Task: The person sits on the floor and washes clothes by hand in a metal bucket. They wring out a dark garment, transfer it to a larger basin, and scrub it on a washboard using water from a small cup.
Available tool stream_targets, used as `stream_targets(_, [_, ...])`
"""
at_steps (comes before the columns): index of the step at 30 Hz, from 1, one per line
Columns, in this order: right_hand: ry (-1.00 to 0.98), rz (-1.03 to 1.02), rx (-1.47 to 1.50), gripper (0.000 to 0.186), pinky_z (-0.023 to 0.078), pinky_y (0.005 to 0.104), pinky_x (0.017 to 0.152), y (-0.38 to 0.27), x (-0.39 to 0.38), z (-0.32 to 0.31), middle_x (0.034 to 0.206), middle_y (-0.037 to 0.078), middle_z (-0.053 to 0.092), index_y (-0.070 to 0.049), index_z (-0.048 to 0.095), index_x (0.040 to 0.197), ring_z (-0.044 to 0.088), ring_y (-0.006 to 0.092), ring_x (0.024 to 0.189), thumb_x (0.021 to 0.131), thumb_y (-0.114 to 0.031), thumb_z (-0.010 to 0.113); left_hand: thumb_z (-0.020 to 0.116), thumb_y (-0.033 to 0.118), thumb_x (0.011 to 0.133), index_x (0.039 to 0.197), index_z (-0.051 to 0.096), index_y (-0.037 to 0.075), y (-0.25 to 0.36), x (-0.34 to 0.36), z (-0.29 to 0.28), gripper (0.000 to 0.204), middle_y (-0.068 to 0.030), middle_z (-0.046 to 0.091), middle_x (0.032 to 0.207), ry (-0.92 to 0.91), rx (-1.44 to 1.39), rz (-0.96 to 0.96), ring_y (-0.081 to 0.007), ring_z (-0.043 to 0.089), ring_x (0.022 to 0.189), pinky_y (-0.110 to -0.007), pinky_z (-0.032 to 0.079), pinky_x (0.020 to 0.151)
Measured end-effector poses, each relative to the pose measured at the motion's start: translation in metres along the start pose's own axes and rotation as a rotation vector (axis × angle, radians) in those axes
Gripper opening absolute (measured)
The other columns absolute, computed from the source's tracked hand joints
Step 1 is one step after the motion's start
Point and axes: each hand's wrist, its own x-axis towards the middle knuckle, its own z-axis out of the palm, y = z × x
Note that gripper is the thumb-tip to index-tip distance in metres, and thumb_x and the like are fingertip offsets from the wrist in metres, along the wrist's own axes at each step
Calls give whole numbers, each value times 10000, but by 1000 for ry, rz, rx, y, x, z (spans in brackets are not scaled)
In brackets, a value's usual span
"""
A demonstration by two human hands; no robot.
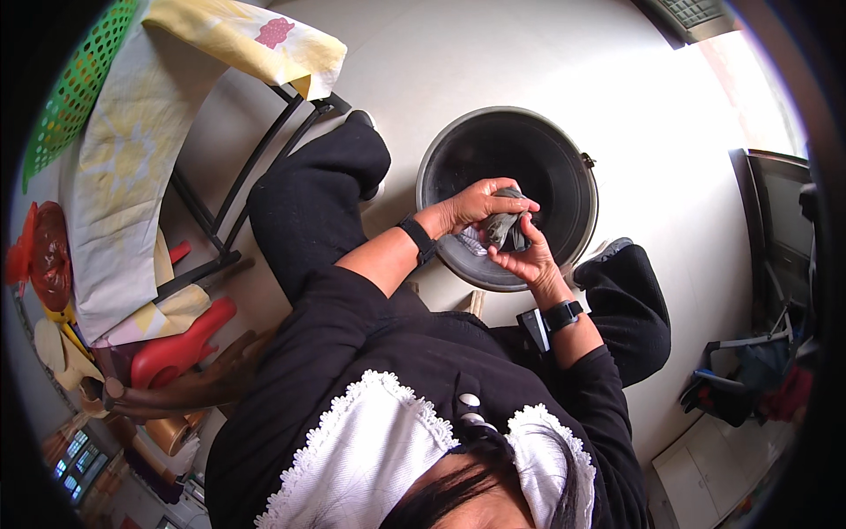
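A bunched grey-green cloth [499, 231] is gripped between my two hands above a large black bucket [471, 150] on the floor between my feet. My left hand [480, 203] comes over the cloth from the left, fingers closed across its top. From below and to the right, my right hand [531, 257] pinches the cloth's lower side with bent fingers. Beneath the hands, at the bucket's near side, a pale striped piece of fabric [472, 240] shows in part. My hands cover some of the cloth and of the bucket's inside.
To the left stands a black-framed table [211, 207] with a yellow-and-white cloth [132, 159] over it. A green perforated basket [84, 84] and a red plastic thing [181, 344] are on that side. White cabinets [714, 472] and dark folded gear [740, 375] stand at the right.
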Motion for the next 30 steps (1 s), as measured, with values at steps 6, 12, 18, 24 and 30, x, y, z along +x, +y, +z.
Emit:
stream_targets(6, [233, -8, -297, 270, 385, 222, 495, -8, 17, 9, 958, 51, 614, -96, 575, 1071, 590, 135, 782, 846, -102, 725, 677, 129, 896, 953, 539, 69, -11, 11, -4, 160, -104, 665, 947, 141, 41, 66, -149, 651, 847, -300, 555, 760])
stream_targets(12, [412, -10, -613, 258, 349, 209, 512, -4, 33, 7, 939, -37, 600, -151, 572, 1007, 558, 76, 769, 790, -52, 670, 666, 93, 902, 938, 538, 50, -30, 24, -13, 140, -18, 578, 722, 285, 210, 156, -77, 568, 674, -252, 489, 589])
stream_targets(18, [684, -285, -1271, 226, 491, 379, 624, 11, 53, -5, 810, 103, 676, -47, 619, 940, 652, 238, 705, 793, -207, 682, 657, 154, 906, 819, 476, 29, -59, 37, -17, 237, -19, 519, 634, 628, 711, 411, -97, 476, 591, -296, 449, 552])
stream_targets(24, [862, -574, -1793, 456, 516, 505, 758, 22, 52, 8, 915, 294, 657, -16, 468, 1089, 627, 475, 905, 800, -283, 697, 672, 268, 898, 785, 461, 37, -64, 42, -7, 332, -44, 516, 679, 990, 611, 238, -120, 449, 648, -347, 455, 598])
stream_targets(30, [822, -693, -2087, 397, 516, 528, 672, 25, 39, 25, 1018, 230, 577, -78, 388, 1219, 632, 431, 814, 867, -135, 562, 603, 524, 922, 869, 507, 84, -52, 48, -5, 453, -20, 543, 798, 962, 149, 114, -107, 501, 716, -316, 475, 628])
